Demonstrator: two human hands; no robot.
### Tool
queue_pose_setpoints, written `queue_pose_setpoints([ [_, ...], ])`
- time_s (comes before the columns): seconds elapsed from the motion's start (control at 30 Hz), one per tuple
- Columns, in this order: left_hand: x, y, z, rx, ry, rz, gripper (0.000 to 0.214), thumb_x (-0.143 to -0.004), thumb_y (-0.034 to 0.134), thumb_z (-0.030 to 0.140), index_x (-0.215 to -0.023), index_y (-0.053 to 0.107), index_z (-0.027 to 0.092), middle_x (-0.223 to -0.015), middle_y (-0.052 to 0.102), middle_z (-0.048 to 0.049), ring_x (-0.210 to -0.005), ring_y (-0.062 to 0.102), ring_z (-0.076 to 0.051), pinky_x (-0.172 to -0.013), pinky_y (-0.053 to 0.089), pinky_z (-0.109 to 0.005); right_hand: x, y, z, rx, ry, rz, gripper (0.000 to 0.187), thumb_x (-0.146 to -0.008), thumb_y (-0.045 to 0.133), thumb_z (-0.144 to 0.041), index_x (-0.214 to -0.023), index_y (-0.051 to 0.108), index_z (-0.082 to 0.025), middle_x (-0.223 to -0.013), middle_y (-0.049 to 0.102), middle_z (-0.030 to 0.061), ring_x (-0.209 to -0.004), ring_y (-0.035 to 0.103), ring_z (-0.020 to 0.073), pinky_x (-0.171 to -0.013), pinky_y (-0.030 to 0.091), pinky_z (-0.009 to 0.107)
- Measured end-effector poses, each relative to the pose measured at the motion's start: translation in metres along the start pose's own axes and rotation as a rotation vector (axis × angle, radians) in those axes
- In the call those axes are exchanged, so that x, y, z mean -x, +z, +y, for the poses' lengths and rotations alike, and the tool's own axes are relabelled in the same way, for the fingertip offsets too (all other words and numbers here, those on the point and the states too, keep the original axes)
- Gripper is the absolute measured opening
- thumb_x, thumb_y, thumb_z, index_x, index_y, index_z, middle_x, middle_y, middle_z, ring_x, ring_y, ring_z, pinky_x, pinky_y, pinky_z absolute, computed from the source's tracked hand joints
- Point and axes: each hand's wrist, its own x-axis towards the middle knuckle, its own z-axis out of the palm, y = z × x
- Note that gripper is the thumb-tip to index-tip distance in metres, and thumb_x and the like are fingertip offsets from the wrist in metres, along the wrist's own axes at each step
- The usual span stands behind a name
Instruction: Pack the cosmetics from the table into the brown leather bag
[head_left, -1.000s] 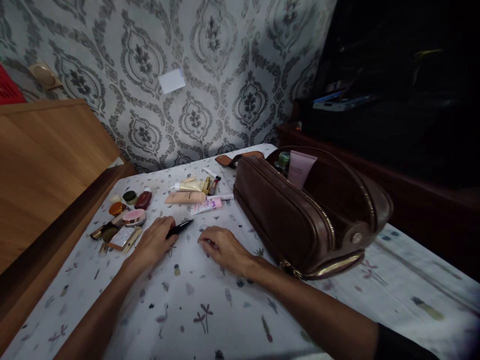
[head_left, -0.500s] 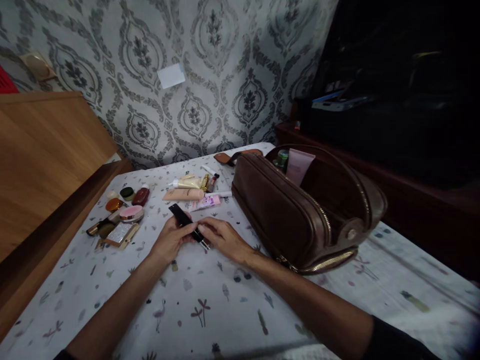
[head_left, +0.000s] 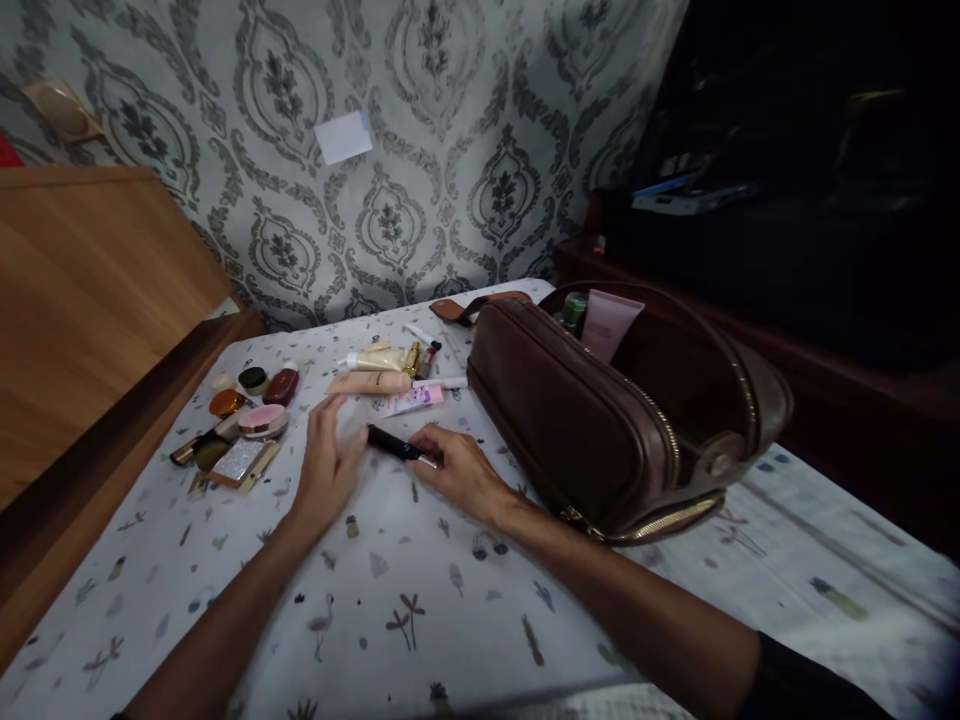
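Observation:
A slim black tube with a silver end (head_left: 390, 442) is pinched between the thumb and fingers of my right hand (head_left: 459, 475), over the printed cloth. My left hand (head_left: 326, 468) is off it, fingers stretched and slightly apart, just left of its far end. Beyond both hands lie a peach tube (head_left: 371, 383), a small pink-purple tube (head_left: 415, 399) and a cream tube (head_left: 379, 359). To the right stands a brown toiletry bag (head_left: 551, 415), unzipped, with a pink tube (head_left: 610, 326) and a green-capped item (head_left: 574, 310) sticking up inside.
On the left sit several cosmetics: a pink compact (head_left: 262, 420), a glittery palette (head_left: 238, 460), an amber jar (head_left: 227, 402) and a dark red case (head_left: 282, 387). A wooden panel (head_left: 97, 300) borders the left side; the patterned wall (head_left: 420, 200) rises behind.
My left hand has let go of the black tube and opened, moving slightly left and away. My right hand keeps the tube, which now lies at a flatter angle. The view has shifted slightly.

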Motion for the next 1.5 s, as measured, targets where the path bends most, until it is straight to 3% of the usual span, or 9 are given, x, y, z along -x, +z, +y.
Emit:
queue_pose_setpoints([
  [0.1, 0.002, 0.002, -0.004, -0.288, 0.276, -0.162, 0.057, -0.101, 0.042, 0.041, -0.154, 0.032, 0.021, -0.162, 0.033, -0.0164, -0.154, 0.025, -0.029, -0.124, 0.022, -0.055, 0.001, 0.000, 0.001, 0.116, -0.127, -0.009, 0.022, -0.077, 0.069, -0.013, -0.097, 0.072, -0.019, -0.088, 0.069, 0.0028, -0.084, 0.060, 0.0184, -0.078, 0.043, 0.029],
  [0.27, 0.007, 0.013, -0.011, -0.514, 0.443, -0.501, 0.068, -0.100, 0.043, 0.049, -0.158, 0.026, 0.019, -0.164, 0.033, -0.0173, -0.155, 0.021, -0.030, -0.124, 0.019, -0.056, -0.001, -0.003, 0.006, 0.141, -0.210, -0.003, 0.016, -0.082, 0.062, -0.014, -0.094, 0.072, -0.018, -0.088, 0.069, 0.0041, -0.085, 0.059, 0.0191, -0.079, 0.043, 0.030],
  [0.43, 0.022, -0.006, -0.007, -0.647, 0.468, -0.487, 0.050, -0.101, 0.040, 0.027, -0.150, 0.043, 0.018, -0.152, 0.052, -0.0173, -0.145, 0.043, -0.030, -0.123, 0.022, -0.057, -0.002, -0.006, 0.003, 0.193, -0.206, 0.002, 0.019, -0.092, 0.053, -0.018, -0.080, 0.067, -0.016, -0.077, 0.065, 0.0040, -0.076, 0.056, 0.0173, -0.073, 0.038, 0.029],
  [0.53, 0.031, -0.024, 0.001, -0.670, 0.484, -0.505, 0.044, -0.097, 0.037, 0.012, -0.135, 0.057, 0.019, -0.129, 0.066, -0.0146, -0.123, 0.059, -0.028, -0.115, 0.036, -0.052, 0.000, -0.006, 0.001, 0.226, -0.181, -0.006, 0.031, -0.098, 0.049, -0.024, -0.070, 0.061, -0.017, -0.069, 0.061, 0.0026, -0.069, 0.053, 0.0158, -0.069, 0.035, 0.028],
  [0.63, 0.031, -0.035, 0.009, -0.592, 0.430, -0.526, 0.028, -0.098, 0.044, 0.022, -0.119, 0.063, 0.021, -0.109, 0.066, -0.0099, -0.104, 0.062, -0.027, -0.096, 0.050, -0.044, 0.001, -0.005, 0.000, 0.165, -0.162, -0.053, 0.036, -0.102, 0.045, -0.029, -0.071, 0.060, -0.018, -0.070, 0.064, 0.0027, -0.067, 0.056, 0.0150, -0.068, 0.036, 0.027],
  [0.77, 0.025, -0.033, 0.020, -0.445, 0.315, -0.497, 0.021, -0.101, 0.043, 0.035, -0.107, 0.059, 0.023, -0.103, 0.062, -0.0060, -0.094, 0.062, -0.023, -0.083, 0.052, -0.037, 0.002, -0.005, -0.001, 0.103, -0.138, -0.024, 0.040, -0.105, 0.039, -0.032, -0.078, 0.064, -0.017, -0.076, 0.069, 0.0051, -0.074, 0.062, 0.0173, -0.072, 0.040, 0.028],
  [1.13, 0.022, 0.011, 0.033, -0.622, 0.310, -0.329, 0.026, -0.101, 0.045, 0.039, -0.119, 0.052, 0.022, -0.109, 0.065, -0.0080, -0.101, 0.066, -0.027, -0.071, 0.052, -0.033, -0.010, -0.005, 0.012, -0.173, -0.038, 0.185, 0.055, -0.098, 0.036, -0.061, -0.058, 0.041, -0.023, -0.048, 0.043, -0.0036, -0.050, 0.043, 0.0131, -0.054, 0.033, 0.026],
  [1.37, 0.017, 0.001, 0.031, -0.102, 0.115, -0.497, 0.026, -0.097, 0.050, 0.044, -0.085, 0.053, 0.021, -0.079, 0.056, 0.0013, -0.074, 0.057, -0.016, -0.067, 0.043, -0.027, -0.003, -0.005, 0.005, -0.224, -0.168, 0.169, 0.049, -0.097, 0.038, -0.059, -0.063, 0.039, -0.023, -0.056, 0.040, -0.0040, -0.055, 0.039, 0.0130, -0.056, 0.030, 0.027],
  [1.5, 0.013, -0.007, 0.026, 0.292, -0.163, -0.726, 0.039, -0.093, 0.054, 0.057, -0.093, 0.055, 0.018, -0.060, 0.043, 0.0074, -0.051, 0.039, -0.009, -0.049, 0.030, -0.022, 0.002, -0.009, -0.002, -0.250, -0.251, 0.114, 0.039, -0.099, 0.041, -0.051, -0.075, 0.050, -0.021, -0.067, 0.047, -0.0024, -0.064, 0.046, 0.0140, -0.064, 0.036, 0.027],
])
